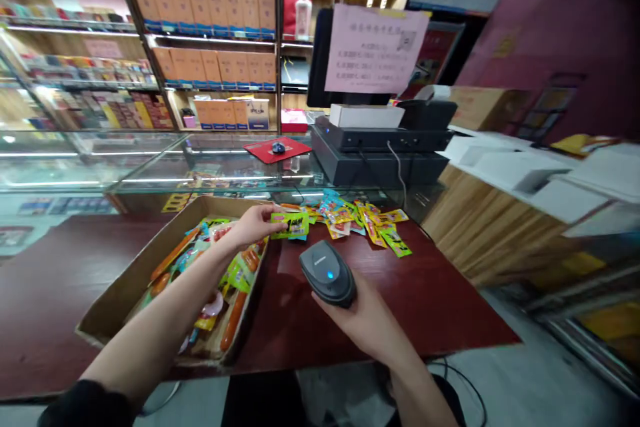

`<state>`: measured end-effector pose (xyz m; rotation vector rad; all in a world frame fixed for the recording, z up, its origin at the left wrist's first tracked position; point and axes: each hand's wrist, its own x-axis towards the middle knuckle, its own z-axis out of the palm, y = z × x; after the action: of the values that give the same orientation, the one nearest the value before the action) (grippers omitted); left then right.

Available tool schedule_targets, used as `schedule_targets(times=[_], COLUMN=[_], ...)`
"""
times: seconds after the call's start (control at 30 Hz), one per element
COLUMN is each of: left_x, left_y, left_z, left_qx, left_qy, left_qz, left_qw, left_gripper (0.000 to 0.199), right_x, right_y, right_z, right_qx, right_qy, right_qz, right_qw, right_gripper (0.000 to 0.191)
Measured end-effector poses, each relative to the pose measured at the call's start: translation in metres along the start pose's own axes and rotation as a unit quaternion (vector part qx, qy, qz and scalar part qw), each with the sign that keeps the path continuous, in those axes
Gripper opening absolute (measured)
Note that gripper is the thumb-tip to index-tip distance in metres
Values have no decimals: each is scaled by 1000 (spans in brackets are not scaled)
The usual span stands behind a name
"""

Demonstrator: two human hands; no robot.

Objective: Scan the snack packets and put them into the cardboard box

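Note:
My left hand pinches a small green packet by its left end, just past the right edge of a cardboard box. Inside that box lie several wrapped snacks and orange sausages, partly hidden under my left forearm. My right hand is closed around a dark barcode scanner with a blue light on top, held over the dark red table to the right of the box. Beyond the scanner, a loose pile of colourful packets spreads over the table's far side.
Behind the dark red table is a glass counter with a mouse on a red mat. A monitor with a pink sheet stands above a black cash drawer. White boxes sit at the right.

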<state>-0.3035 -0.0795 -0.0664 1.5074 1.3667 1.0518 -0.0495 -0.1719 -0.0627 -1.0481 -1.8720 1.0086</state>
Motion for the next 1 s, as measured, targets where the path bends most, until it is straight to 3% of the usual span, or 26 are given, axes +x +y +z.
schedule_targets(times=[0.1,0.2,0.53,0.73,0.83,1.0], left_x=[-6,-6,-12,-10,-20,-63], left_y=[6,10,20,18,18,18], left_z=[-18,-25,-21,-22,-38,-93], left_qx=[-40,-59,5,-49,-22,25], left_qy=[19,18,14,12,39,113], left_qz=[-1,0,11,4,-3,1], left_qw=[999,998,1000,999,999,993], left_gripper=[48,47,41,45,46,46], right_x=[7,12,12,9,9,11], right_y=[-8,-13,-11,-15,-16,-13], right_z=[16,24,21,19,19,19], right_qx=[-1,-5,-14,-21,-16,2], right_qy=[-11,-14,-12,-17,-26,-40], right_qz=[-8,-14,-14,-26,-29,-39], right_qw=[1000,1000,1000,999,999,998], right_gripper=[30,29,28,29,30,29])
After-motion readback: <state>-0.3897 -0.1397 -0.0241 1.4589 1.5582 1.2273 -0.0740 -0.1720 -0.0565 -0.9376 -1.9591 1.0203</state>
